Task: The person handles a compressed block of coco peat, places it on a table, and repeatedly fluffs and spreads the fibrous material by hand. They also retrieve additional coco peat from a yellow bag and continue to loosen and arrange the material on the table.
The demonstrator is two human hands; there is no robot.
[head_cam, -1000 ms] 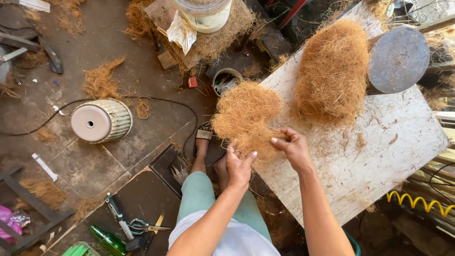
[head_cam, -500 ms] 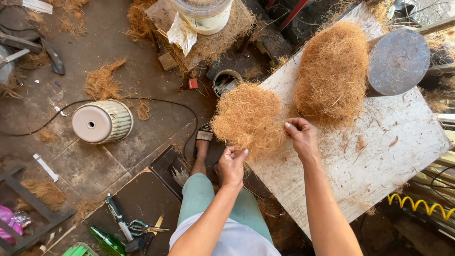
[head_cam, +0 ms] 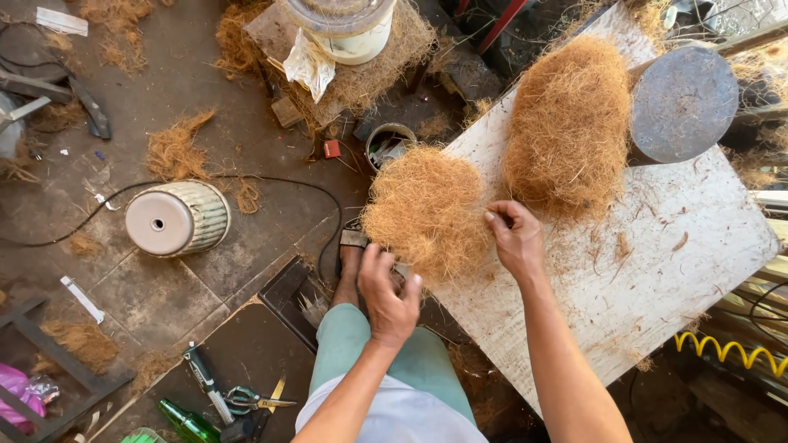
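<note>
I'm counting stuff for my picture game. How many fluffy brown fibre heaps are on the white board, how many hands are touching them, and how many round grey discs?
Fibre heaps on the white board: 2, the small heap and the big heap
Hands at the small heap: 2, the left hand and the right hand
Round grey disc: 1
Total: 5

Bare forearms and hands, white shirt [head_cam: 386, 414], pale green trousers [head_cam: 361, 353], sandalled foot [head_cam: 351, 262]

A crumpled whitish wrapper [head_cam: 308, 64] hangs beside the white tub at the top, while a pink plastic bag [head_cam: 20, 392] lies crumpled at the bottom-left floor edge.
</note>
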